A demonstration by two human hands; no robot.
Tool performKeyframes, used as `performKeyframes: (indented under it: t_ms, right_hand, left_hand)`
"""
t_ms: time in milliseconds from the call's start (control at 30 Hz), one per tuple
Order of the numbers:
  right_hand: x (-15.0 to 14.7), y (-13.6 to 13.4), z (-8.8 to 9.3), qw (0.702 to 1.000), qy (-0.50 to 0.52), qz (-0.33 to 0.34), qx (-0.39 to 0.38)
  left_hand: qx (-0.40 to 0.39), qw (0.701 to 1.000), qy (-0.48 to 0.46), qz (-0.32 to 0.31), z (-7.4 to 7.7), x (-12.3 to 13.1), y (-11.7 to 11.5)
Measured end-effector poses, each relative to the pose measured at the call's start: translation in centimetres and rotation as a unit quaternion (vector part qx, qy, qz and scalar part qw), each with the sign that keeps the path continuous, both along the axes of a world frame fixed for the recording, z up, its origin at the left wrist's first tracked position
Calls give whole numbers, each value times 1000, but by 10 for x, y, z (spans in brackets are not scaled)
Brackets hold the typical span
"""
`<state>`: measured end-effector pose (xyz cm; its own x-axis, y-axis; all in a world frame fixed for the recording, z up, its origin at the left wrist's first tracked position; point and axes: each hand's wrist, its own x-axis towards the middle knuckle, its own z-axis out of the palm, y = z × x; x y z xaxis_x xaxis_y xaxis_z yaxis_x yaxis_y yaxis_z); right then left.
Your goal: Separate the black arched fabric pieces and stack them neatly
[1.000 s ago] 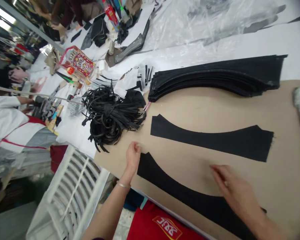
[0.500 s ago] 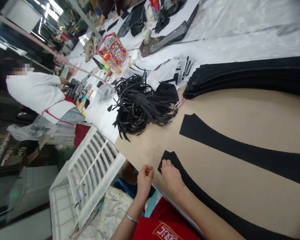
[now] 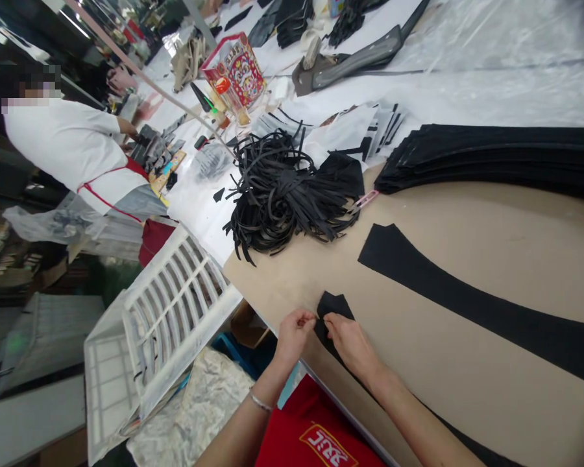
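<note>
The near black cloth piece [image 3: 338, 303] lies along the front edge of the brown surface [image 3: 491, 233], its narrow end beneath the person's fingers and its length running down to the right, partly behind the right forearm. The right hand [image 3: 351, 340] has its fingers bent in and pinches the cloth by this end. The left hand [image 3: 293, 334] is just beside it, thumb and fingertips drawn together at the cloth's left edge; whether they grip the cloth itself cannot be told. A bracelet [image 3: 260, 400] circles the left wrist.

Farther in, apart from the first, a second black cloth piece [image 3: 467, 305] lies flat. Behind that is a stack of black cloth [image 3: 496, 155], and to its left, a pink tool [image 3: 367, 200] and a tangled heap of black strips [image 3: 292, 201]. Beyond the heap stand a clear bottle with a red cap [image 3: 233, 100] and a red printed bag [image 3: 246, 68]. A white crate [image 3: 131, 327] is left of the surface; farther left, a co-worker in a white shirt [image 3: 73, 146] bends over other work.
</note>
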<state>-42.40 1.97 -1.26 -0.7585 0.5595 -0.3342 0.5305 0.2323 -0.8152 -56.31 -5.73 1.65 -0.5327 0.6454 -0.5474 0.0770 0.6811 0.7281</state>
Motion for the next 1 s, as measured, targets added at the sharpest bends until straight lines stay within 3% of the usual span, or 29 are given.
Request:
performKeyframes:
  t_ms: [267,433,633,767,900,1000]
  right_hand:
    - [1,2,-6,996,49,-31,-65]
    - [5,3,-5,990,70,-59,-110]
    - [11,5,-8,971,101,-98,-195]
    - [19,11,-12,952,135,-107,-251]
    - [28,16,-16,937,162,-119,-286]
    - [30,16,-18,933,170,-125,-292]
  left_hand:
    - [-44,998,-37,8,-4,6,9]
    - [-54,995,-80,27,1,10,13]
    - [-64,991,-102,61,-2,8,7]
    - [-65,996,-16,56,-9,2,-1]
    - [-26,991,126,32,1,12,-1]
    - [67,961,262,-65,13,30,-1]
